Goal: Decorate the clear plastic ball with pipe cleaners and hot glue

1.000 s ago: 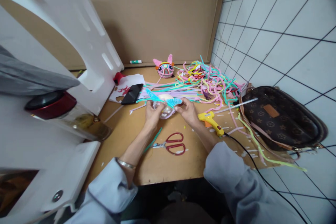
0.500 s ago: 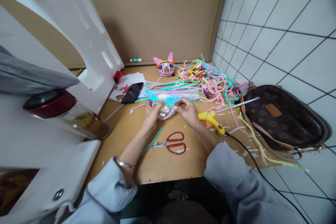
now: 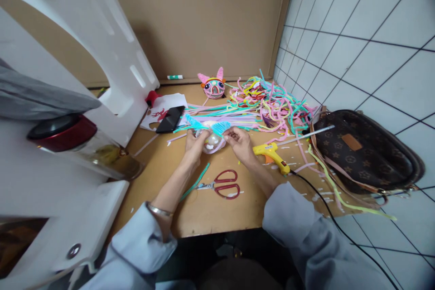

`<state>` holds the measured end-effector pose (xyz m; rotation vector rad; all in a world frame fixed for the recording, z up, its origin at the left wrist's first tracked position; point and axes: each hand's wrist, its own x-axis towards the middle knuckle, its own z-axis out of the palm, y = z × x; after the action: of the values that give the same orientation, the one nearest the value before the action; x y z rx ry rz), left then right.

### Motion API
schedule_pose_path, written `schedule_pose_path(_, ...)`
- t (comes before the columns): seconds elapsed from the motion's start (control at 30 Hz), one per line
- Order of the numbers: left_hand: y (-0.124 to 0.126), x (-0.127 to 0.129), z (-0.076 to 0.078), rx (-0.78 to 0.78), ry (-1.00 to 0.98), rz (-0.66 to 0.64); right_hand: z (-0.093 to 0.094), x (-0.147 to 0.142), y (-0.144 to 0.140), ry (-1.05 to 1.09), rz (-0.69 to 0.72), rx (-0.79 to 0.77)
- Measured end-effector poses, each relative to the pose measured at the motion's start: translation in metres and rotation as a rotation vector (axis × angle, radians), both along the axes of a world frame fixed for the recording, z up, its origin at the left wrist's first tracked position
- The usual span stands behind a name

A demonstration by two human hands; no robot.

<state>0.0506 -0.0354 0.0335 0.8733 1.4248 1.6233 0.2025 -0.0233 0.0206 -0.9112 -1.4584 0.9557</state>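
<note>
A clear plastic ball (image 3: 214, 143) with a pale purple strip round it is between my hands, over the middle of the table. Two blue ear shapes of pipe cleaner stand out from its top. My left hand (image 3: 194, 147) is closed round the ball's left side, thumb on top. With thumb and forefinger, my right hand (image 3: 239, 142) pinches the right blue ear (image 3: 221, 128). Nearer me lie red-handled scissors (image 3: 227, 185) and a short green pipe cleaner (image 3: 196, 181). A yellow glue gun (image 3: 273, 155) rests right of my right hand.
Behind my hands lie straight pipe cleaners (image 3: 234, 112) and a tangled pile (image 3: 272, 99). A pink-eared animal ornament (image 3: 214, 88) stands at the back. A phone (image 3: 170, 119) lies left, a brown handbag (image 3: 370, 152) right. A jar (image 3: 86, 145) stands far left. The glue gun's cord runs right.
The whole view has shifted very slightly. Both hands keep their hold on the ball and its blue ear; nothing else has visibly moved.
</note>
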Motion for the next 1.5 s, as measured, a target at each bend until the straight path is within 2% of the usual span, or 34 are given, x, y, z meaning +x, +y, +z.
schedule_pose_path(0.23,-0.002,0.002,0.004,-0.022,-0.016,-0.009,-0.003,0.001,0.001,0.001,-0.022,-0.048)
schedule_pose_path(0.5,0.001,0.0,0.0,0.008,-0.016,-0.004,-0.001,0.008,0.005,-0.002,-0.103,-0.082)
schedule_pose_path(0.67,0.0,0.002,0.003,-0.004,-0.058,-0.009,0.003,0.005,0.004,0.025,0.014,-0.155)
schedule_pose_path(0.93,-0.002,0.002,0.002,-0.033,-0.002,-0.018,0.006,0.002,0.002,0.196,0.068,-0.285)
schedule_pose_path(1.1,-0.004,0.002,0.004,-0.012,0.023,-0.044,0.006,0.005,0.006,0.23,0.112,-0.372)
schedule_pose_path(1.4,-0.003,0.001,0.005,-0.01,-0.013,-0.015,0.005,0.008,0.006,0.211,0.132,-0.312)
schedule_pose_path(1.5,-0.002,0.001,0.004,-0.013,-0.013,-0.009,0.008,0.011,0.006,0.156,0.027,-0.227)
